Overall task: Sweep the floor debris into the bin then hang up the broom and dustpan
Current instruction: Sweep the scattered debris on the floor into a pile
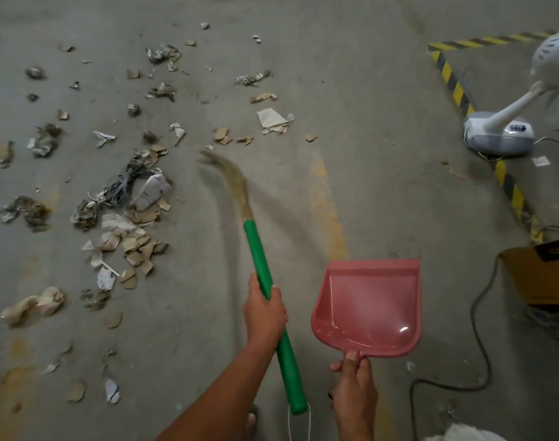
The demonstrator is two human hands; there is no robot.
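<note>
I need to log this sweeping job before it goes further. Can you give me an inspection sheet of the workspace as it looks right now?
Surface: bare concrete floor, faded yellow marks.
Job's things: green-handled broom, bristles blurred; pink dustpan, empty. Bin: nothing seen.
Clutter: paper and cardboard debris scattered left, unswept.
Grippers: left hand grips the broom handle; right hand holds the dustpan handle.
Cables: black cable snaking at right.
Surroundings: white fan, hazard tape, cardboard box.
</note>
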